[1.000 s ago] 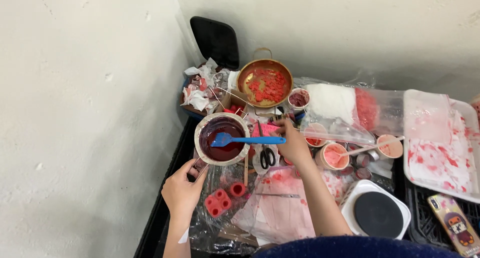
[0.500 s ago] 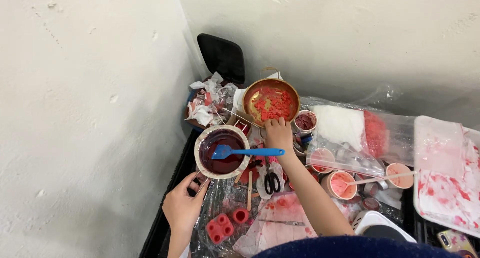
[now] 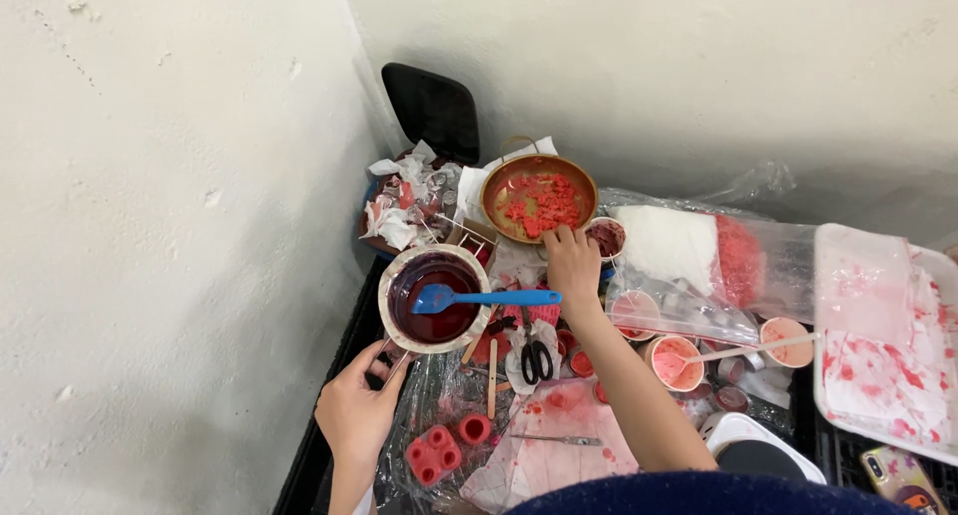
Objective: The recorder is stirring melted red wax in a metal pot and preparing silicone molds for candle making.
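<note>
You are looking down into a corner where two rough, off-white plastered walls (image 3: 150, 206) meet; both show small chips and pits. A black plastic chair back (image 3: 431, 109) stands tucked into that corner. The work surface below is a dark, black-edged table (image 3: 319, 445), covered with crinkled clear plastic sheeting (image 3: 743, 186). Light is even and soft, with a grey shadow on the far wall at right.

**Clutter Nearby**

Seen: scissors (image 3: 536, 357) beside a wooden stick (image 3: 491, 378); red moulds (image 3: 433, 454) lower down; stained cups (image 3: 676, 362) further right; a tray (image 3: 882, 337) at the edge; crumpled tissues (image 3: 401, 198) behind; a phone (image 3: 900, 474).
</note>
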